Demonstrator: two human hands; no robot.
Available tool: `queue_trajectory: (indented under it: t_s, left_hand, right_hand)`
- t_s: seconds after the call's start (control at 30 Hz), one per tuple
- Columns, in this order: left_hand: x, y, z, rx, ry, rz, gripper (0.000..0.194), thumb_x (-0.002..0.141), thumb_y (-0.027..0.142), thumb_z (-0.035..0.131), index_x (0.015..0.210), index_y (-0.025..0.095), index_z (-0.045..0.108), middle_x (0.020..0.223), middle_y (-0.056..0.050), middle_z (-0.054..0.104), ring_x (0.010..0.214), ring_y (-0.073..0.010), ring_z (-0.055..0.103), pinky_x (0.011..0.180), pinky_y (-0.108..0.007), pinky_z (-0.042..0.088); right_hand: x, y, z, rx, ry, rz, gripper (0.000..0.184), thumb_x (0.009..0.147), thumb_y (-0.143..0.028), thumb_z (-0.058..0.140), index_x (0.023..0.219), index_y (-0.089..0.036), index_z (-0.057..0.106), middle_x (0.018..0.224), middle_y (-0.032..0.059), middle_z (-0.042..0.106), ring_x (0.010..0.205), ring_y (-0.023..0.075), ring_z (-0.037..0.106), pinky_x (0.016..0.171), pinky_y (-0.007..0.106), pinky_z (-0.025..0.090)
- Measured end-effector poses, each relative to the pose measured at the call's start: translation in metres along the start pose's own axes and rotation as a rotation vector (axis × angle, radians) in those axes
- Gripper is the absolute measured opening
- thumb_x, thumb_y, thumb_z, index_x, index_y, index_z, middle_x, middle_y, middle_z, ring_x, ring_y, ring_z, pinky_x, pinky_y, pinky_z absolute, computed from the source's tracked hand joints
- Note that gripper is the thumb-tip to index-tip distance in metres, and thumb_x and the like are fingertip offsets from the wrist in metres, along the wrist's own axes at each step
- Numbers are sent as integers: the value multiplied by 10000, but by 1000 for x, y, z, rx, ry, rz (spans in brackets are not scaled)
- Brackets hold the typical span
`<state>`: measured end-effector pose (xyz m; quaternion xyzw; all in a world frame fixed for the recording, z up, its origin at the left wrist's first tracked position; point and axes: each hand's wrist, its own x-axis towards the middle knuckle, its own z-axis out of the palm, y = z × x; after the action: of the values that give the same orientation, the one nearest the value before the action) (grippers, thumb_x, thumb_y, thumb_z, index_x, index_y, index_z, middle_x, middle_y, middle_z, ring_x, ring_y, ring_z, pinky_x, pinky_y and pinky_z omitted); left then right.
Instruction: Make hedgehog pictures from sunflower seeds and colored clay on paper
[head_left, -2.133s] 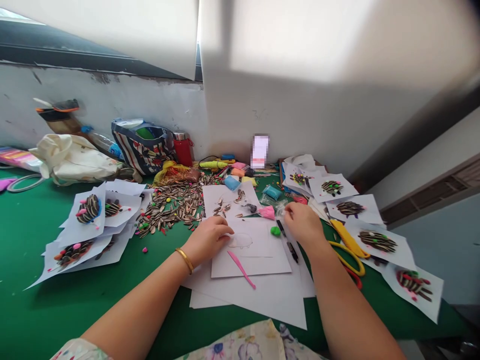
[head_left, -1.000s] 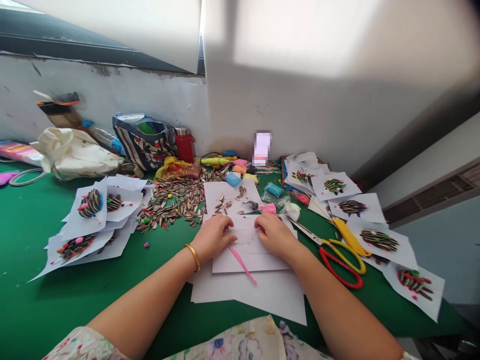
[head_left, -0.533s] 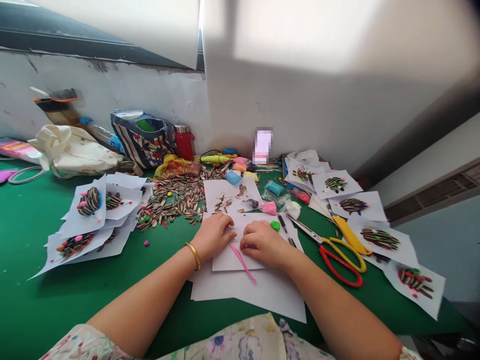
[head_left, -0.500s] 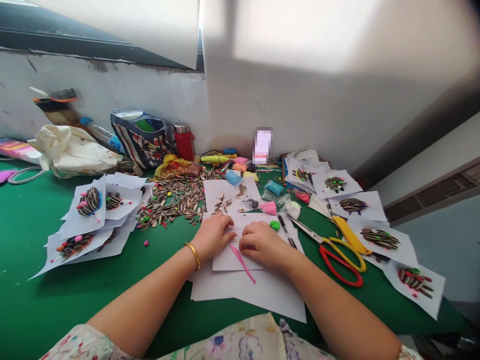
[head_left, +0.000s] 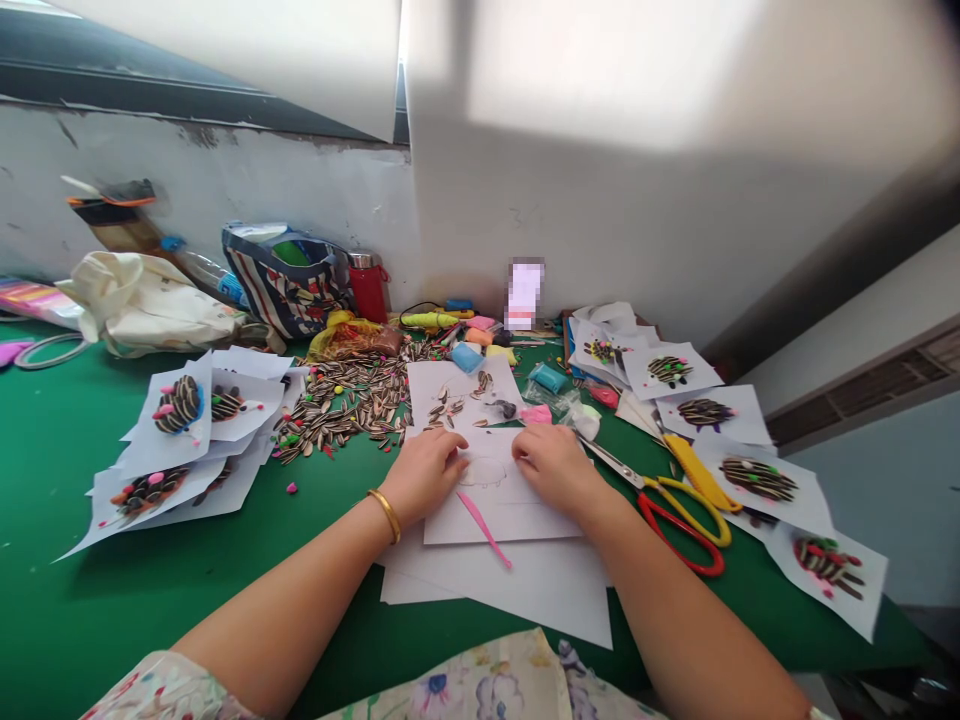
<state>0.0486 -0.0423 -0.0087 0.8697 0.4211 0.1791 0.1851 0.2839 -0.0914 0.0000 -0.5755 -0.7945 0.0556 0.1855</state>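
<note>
A white sheet of paper [head_left: 469,525] with a pencil-like outline of a rounded animal shape [head_left: 487,472] lies before me. My left hand [head_left: 429,472] rests on its left side, thumb and fingers bent together beside the outline's left end; whatever they pinch is hidden. My right hand [head_left: 553,468] is at the sheet's right side, fingers curled inward, their contents out of sight. A pink clay tool [head_left: 484,530] lies slantwise on the sheet below the drawing. Beyond it, another white sheet [head_left: 427,378] carries several sunflower seeds [head_left: 448,408].
A heap of sunflower seeds [head_left: 352,395] spreads at left-centre. Seed-covered pictures lie in stacks at left [head_left: 180,410] and right [head_left: 757,478]. Scissors [head_left: 679,510] and a yellow cutter [head_left: 697,470] lie right. Clay packets [head_left: 547,377], a red flask [head_left: 367,288] and bags [head_left: 285,275] stand behind.
My right hand has moved right, away from my left hand, uncovering the outline and covering the green clay lump and black pens. My left hand has stayed nearly still.
</note>
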Motion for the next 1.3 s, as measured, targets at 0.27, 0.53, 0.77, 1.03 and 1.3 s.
queue_trajectory:
  t_s: [0.27,0.53,0.77,1.03,1.3]
  left_hand:
    - [2,-1,1,-22,24,-31,191,874,208,570,1043,196,657,907,-47,674,872,-207,612,796,-325,454]
    - [2,-6,1,-128,80,-97,193,904,230,524,1051,210,648,954,-44,701,867,-205,635,793,-329,468]
    - [1,-2,0,-608,336,-53,146,906,329,558,955,197,598,934,-25,651,854,-151,615,808,-290,491]
    - [2,13,-3,-1104,222,-192,181,794,291,700,864,169,586,828,1,627,803,-144,661,795,-293,526]
    - [-3,25,-5,-1207,131,-205,214,740,284,759,868,164,637,850,-4,644,782,-141,667,783,-291,544]
  right_hand:
    - [24,-2,9,-167,198,81,180,898,-303,611,1036,-273,723,1327,85,602,1248,310,460,973,478,306]
    - [27,-11,14,-37,246,15,287,936,-208,497,1161,-224,673,1304,76,636,1300,274,489,1109,543,299]
    - [7,-31,7,258,355,-155,281,929,-205,512,1164,-235,664,1264,72,645,1154,209,608,1008,387,494]
    - [2,-34,15,463,347,-115,248,885,-199,570,1130,-233,581,1157,87,628,1119,223,602,974,413,509]
    - [0,-37,15,607,200,115,500,878,-306,593,1357,-224,478,1238,107,614,1070,232,621,879,386,542]
